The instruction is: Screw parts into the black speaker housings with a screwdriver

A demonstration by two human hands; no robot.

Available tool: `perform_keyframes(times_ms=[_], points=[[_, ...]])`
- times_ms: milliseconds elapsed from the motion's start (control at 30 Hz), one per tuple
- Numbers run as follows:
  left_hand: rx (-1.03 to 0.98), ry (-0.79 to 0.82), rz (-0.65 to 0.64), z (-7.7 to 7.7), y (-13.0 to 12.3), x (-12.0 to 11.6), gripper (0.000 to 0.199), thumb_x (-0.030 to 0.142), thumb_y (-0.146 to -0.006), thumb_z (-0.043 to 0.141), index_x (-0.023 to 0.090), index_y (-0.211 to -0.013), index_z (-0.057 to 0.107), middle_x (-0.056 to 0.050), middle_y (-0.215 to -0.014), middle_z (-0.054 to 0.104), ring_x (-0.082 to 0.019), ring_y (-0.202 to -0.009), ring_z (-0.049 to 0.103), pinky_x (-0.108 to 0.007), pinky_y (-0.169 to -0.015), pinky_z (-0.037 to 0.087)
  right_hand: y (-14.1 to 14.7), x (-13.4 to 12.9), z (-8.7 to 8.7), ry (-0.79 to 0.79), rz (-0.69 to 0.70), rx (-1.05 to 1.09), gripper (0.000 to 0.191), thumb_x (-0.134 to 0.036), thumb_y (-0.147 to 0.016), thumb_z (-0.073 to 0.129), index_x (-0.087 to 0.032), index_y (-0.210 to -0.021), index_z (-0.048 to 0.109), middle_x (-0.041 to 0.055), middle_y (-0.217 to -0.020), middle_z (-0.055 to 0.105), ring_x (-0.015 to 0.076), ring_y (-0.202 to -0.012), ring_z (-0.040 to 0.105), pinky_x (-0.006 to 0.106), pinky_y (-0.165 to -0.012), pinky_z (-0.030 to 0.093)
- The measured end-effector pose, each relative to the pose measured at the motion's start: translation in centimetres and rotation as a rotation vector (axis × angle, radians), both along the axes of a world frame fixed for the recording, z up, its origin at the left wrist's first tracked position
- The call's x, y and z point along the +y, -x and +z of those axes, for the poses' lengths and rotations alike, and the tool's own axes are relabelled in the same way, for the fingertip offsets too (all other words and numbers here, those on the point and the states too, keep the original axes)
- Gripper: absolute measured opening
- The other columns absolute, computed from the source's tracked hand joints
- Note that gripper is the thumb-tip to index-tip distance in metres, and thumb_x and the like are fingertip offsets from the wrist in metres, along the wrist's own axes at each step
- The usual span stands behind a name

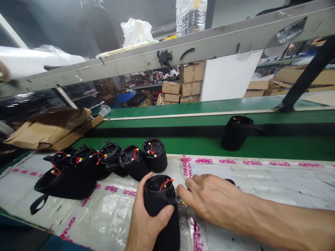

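Observation:
My left hand [149, 218] is wrapped around a black fabric-covered cylindrical housing [163, 205], thumb on the near side. Its open top faces up and shows red wires [165, 183] with a small connector. Beside its right side, my right hand [209, 195] is closed with fingers curled. A small yellow bit shows by its fingertips, but what they pinch, if anything, is hidden. Behind the left hand stand several similar black housings [155, 155] with red wires in their open tops. One more housing [51, 183] lies tilted at the left, its strap loop [39, 205] hanging out.
Plastic sheeting [115, 212] with pink "anko" print covers the bench. Beyond runs a green conveyor belt [193, 144] carrying another black housing [237, 134]. An open cardboard box [60, 129] sits at left. A metal shelf beam [141, 61] crosses above, with a plastic bottle [191, 17] on it.

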State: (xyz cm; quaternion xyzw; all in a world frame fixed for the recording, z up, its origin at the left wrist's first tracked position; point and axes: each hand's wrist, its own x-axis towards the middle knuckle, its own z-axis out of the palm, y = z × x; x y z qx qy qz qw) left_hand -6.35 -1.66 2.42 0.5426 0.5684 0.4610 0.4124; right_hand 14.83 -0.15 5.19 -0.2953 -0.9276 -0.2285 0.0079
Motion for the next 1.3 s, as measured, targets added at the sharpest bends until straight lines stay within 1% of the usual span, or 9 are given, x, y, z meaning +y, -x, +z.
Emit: perform_keyframes(times_ms=[167,300,500,667,900,1000,1100,1200,1300], points=[[0.057,-0.021,0.080,0.1,-0.6,-0.4,0.078,0.040,-0.063,0.074,0.028,-0.134,0.043,-0.004,-0.123,0.063,-0.026,-0.114,0.059,-0.041,-0.104,0.041,0.2,0.2,0.9,-0.015,0.032,-0.055,0.027,-0.009,-0.080,0.055,-0.015,-0.104,0.048,0.0003,-0.070,0.046,0.0160,-0.046,0.037,0.037,-0.042,0.013],[0.117,-0.030,0.136,0.3,-1.2,-0.5,0.078,0.037,-0.062,0.075,0.027,-0.133,0.045,-0.005,-0.124,0.061,-0.026,-0.115,0.059,-0.041,-0.103,0.043,0.1,0.5,1.1,-0.009,0.015,-0.060,0.017,-0.010,-0.083,0.052,-0.016,-0.099,0.047,0.0001,-0.068,0.048,0.0161,-0.045,0.039,0.037,-0.043,0.013],[0.048,-0.021,0.023,-0.1,-0.4,0.3,0.081,0.046,-0.062,0.075,0.026,-0.134,0.043,-0.004,-0.122,0.064,-0.026,-0.113,0.060,-0.038,-0.101,0.044,-0.1,1.8,-0.6,0.067,0.058,0.052,0.013,-0.006,-0.089,0.045,-0.016,-0.098,0.047,0.0016,-0.074,0.052,0.0170,-0.052,0.044,0.035,-0.045,0.016],[-0.119,-0.009,-0.051,-0.3,0.7,0.8,0.085,0.052,-0.063,0.075,0.023,-0.135,0.041,-0.006,-0.122,0.066,-0.028,-0.113,0.062,-0.035,-0.099,0.046,0.8,3.5,-2.3,0.195,0.122,0.245,0.010,-0.014,-0.100,0.041,-0.016,-0.097,0.050,0.0019,-0.076,0.056,0.0178,-0.061,0.049,0.032,-0.050,0.025],[-0.265,0.029,-0.120,-0.5,1.1,0.8,0.097,0.048,-0.057,0.080,0.021,-0.140,0.036,-0.009,-0.118,0.067,-0.030,-0.110,0.063,-0.037,-0.097,0.046,0.7,4.6,-4.3,0.327,0.262,0.533,0.030,-0.031,-0.108,0.028,-0.017,-0.098,0.053,0.0023,-0.079,0.059,0.0173,-0.068,0.053,0.029,-0.058,0.035],[-0.403,0.070,-0.169,-0.6,1.4,0.7,0.095,0.053,-0.060,0.076,0.021,-0.141,0.038,-0.010,-0.113,0.069,-0.029,-0.100,0.066,-0.036,-0.087,0.050,0.7,4.6,-4.4,0.369,0.268,0.614,0.037,-0.036,-0.109,0.025,-0.016,-0.100,0.054,0.0039,-0.082,0.061,0.0174,-0.071,0.055,0.029,-0.062,0.038],[-0.438,0.086,-0.165,-0.7,1.6,0.5,0.094,0.055,-0.062,0.073,0.022,-0.142,0.036,-0.011,-0.112,0.069,-0.028,-0.095,0.067,-0.035,-0.081,0.052,0.7,4.2,-4.1,0.343,0.236,0.692,0.038,-0.037,-0.110,0.023,-0.015,-0.103,0.053,0.0051,-0.084,0.062,0.0179,-0.071,0.057,0.030,-0.061,0.039],[-0.315,0.025,-0.074,-0.7,1.6,0.3,0.093,0.052,-0.062,0.076,0.023,-0.141,0.037,-0.010,-0.117,0.068,-0.031,-0.107,0.065,-0.039,-0.094,0.048,1.0,3.1,-3.5,0.339,0.142,0.718,0.027,-0.034,-0.109,0.030,-0.016,-0.108,0.050,0.0040,-0.085,0.063,0.0182,-0.069,0.058,0.031,-0.060,0.039],[-0.191,-0.035,0.073,-0.6,1.4,0.1,0.088,0.053,-0.065,0.075,0.023,-0.140,0.040,-0.010,-0.122,0.066,-0.031,-0.113,0.062,-0.042,-0.102,0.044,1.5,1.5,-2.4,0.417,-0.020,0.664,0.011,-0.027,-0.103,0.045,-0.018,-0.111,0.047,0.0024,-0.086,0.064,0.0195,-0.068,0.061,0.031,-0.062,0.040]])
